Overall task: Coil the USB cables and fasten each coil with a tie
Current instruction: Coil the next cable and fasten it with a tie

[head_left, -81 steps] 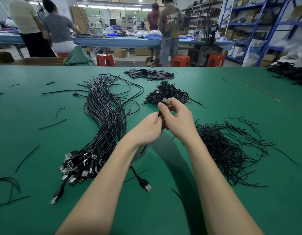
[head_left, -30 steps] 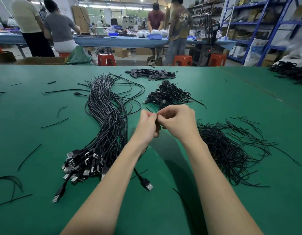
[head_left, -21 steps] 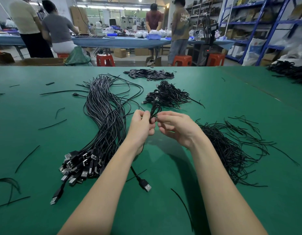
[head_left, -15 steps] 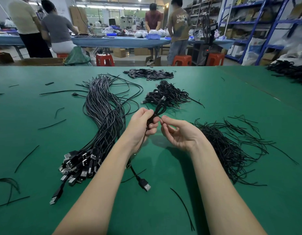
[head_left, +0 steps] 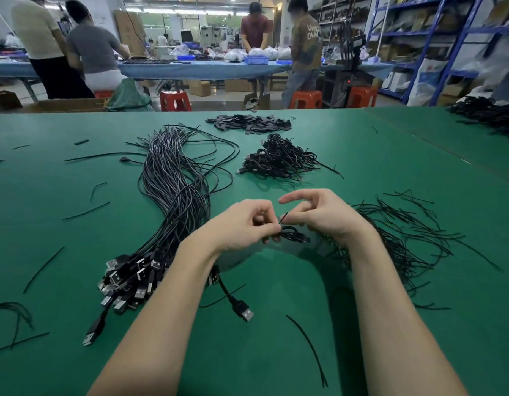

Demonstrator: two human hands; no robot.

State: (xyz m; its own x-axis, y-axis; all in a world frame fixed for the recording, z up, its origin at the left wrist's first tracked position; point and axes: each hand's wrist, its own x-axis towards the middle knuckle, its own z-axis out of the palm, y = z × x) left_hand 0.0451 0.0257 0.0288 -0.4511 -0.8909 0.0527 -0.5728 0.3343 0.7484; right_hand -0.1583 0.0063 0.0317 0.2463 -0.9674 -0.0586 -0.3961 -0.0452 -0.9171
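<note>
We hold a small coil of black USB cable [head_left: 292, 235] just above the green desk [head_left: 362, 155], its long axis running left to right, the metal plug end toward the right. Our left hand [head_left: 244, 224] pinches the coil with curled fingers; our right hand [head_left: 322, 214] pinches a thin black tie [head_left: 283, 218] that sticks up and slightly right. Straight, glossy loose cables [head_left: 173, 195] lie left, wiry ties [head_left: 405, 232] right, finished coils [head_left: 279, 161] beyond.
</note>
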